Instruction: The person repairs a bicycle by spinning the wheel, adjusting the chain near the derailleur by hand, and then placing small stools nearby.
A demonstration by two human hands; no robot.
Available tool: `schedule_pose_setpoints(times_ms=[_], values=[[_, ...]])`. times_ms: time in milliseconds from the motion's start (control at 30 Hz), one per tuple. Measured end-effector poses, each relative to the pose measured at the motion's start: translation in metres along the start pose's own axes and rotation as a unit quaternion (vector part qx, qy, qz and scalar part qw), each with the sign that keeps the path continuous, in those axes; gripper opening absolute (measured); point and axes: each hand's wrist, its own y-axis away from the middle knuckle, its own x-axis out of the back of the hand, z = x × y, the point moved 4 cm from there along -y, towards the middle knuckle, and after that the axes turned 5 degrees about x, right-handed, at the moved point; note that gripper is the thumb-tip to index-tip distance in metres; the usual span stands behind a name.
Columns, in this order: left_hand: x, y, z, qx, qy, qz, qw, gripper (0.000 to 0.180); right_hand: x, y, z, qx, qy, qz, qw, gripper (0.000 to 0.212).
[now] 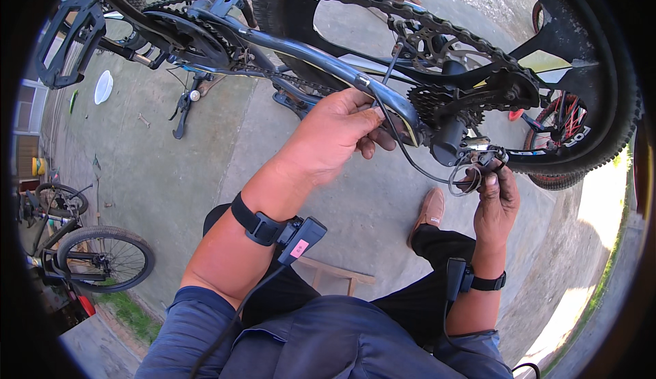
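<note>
A bicycle frame with a blue tube crosses in front of me, its wheels raised. My left hand is closed at the tube's underside, thumb and fingers pinching the black cable housing. That housing curves down to the rear derailleur. My right hand is closed there, its darkened fingertips gripping the derailleur's lower end. A loop of thin wire hangs beside those fingertips. Above them sit the rear cassette and the chain. What lies under the left fingers is partly hidden.
The rear wheel fills the upper right. A black pedal juts out at the upper left. Another bicycle lies at the left, near a white bowl. A small wooden stool stands below me on the concrete.
</note>
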Motion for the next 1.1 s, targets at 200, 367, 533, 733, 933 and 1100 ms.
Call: schedule_pose_setpoints(times_ms=[200, 367, 533, 733, 933, 1100], values=[[0.005, 0.002, 0.002, -0.002, 0.011, 0.003, 1.000, 0.017, -0.001, 0.000, -0.001, -0.004, 0.003, 0.003, 1.000, 0.030], [0.006, 0.001, -0.004, 0.020, 0.071, 0.010, 0.997, 0.017, -0.001, 0.000, -0.001, -0.007, 0.002, -0.002, 1.000, 0.031], [0.005, 0.002, -0.007, 0.025, 0.130, 0.012, 0.991, 0.016, -0.001, 0.001, 0.001, 0.003, 0.000, -0.005, 1.000, 0.030], [0.007, 0.001, -0.009, 0.021, 0.198, 0.021, 0.980, 0.015, -0.001, 0.001, 0.000, -0.004, -0.003, -0.005, 1.000, 0.030], [0.009, -0.006, -0.011, 0.021, 0.177, 0.040, 0.983, 0.019, 0.000, 0.002, 0.001, 0.014, -0.004, -0.009, 1.000, 0.031], [0.003, -0.006, -0.011, 0.039, 0.149, 0.078, 0.985, 0.018, 0.000, 0.002, 0.000, 0.006, -0.008, -0.011, 1.000, 0.031]])
